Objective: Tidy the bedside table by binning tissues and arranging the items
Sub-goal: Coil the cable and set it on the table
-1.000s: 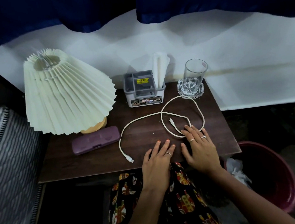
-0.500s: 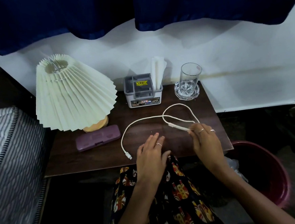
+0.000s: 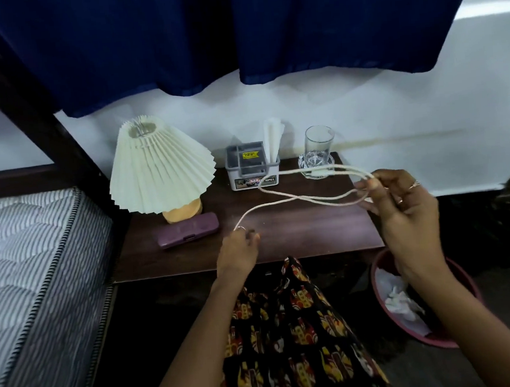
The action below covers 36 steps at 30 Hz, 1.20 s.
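Head view gives us a long white charging cable lifted off the dark wooden tabletop, strung in loose loops between our two hands. Our right hand is raised over the tabletop's right edge, its fingers pinching several gathered strands of the cable, with one plug end poking out toward the left just in front of the glass. Our left hand sits low near the front edge, fingers curled and gripping the cable's other end. Behind the cable, at the back of the tabletop, stands a small grey plastic organiser box with folded white tissues upright in its right compartment. Just right of it a clear drinking glass stands on a clear glass coaster. On the left stands a lamp with a cream pleated shade and a yellow base, and a flat purple case lies in front of that base. Down on the floor to the right sits a round red plastic bin with crumpled white tissues inside. A striped grey mattress borders the table on the left, and dark blue curtains hang above.
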Each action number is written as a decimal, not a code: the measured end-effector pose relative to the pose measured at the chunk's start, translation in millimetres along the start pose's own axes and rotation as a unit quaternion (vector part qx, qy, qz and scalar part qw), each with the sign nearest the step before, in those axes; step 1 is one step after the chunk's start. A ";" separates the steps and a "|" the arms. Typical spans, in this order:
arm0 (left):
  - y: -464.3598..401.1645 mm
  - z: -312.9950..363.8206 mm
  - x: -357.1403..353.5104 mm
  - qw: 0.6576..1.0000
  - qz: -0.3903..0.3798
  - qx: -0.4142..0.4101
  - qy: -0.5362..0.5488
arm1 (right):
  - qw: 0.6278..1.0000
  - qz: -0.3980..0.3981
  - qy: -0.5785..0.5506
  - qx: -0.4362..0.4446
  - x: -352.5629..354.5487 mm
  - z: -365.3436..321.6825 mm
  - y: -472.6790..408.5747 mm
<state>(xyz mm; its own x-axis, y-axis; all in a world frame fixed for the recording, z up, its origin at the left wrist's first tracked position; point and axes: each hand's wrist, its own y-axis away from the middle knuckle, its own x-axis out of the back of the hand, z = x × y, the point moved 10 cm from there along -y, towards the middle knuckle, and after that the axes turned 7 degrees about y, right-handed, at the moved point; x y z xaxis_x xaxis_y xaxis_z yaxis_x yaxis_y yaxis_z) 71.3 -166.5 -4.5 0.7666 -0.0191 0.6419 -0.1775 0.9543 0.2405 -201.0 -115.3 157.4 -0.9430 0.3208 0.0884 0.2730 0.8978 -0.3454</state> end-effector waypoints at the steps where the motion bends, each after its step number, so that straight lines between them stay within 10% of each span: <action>1: 4.9 3.7 -1.8 1.000 -0.015 -0.011 0.012 | 0.999 0.011 -0.032 -0.011 6.8 -6.1 1.9; 25: 65.6 80.9 50.6 0.970 -0.016 -0.234 0.062 | 0.989 -0.001 -0.139 -0.044 66.5 -86.4 24.0; 31: 81.6 95.2 141.5 0.949 0.095 -0.299 0.039 | 0.905 -0.112 -0.341 -0.227 37.8 -25.3 35.5; 36: 107.9 141.8 169.7 0.931 0.095 -0.344 0.077 | 0.890 -0.070 -0.186 -0.410 43.5 39.1 67.1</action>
<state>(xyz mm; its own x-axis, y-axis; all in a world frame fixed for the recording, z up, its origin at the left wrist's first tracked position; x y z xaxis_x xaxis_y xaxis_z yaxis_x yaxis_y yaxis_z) 94.7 -109.0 233.6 0.8504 0.1625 0.5005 0.0772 0.9023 -0.4241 -231.2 -52.9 101.6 -0.9347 0.2034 -0.2916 0.0513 0.8888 0.4553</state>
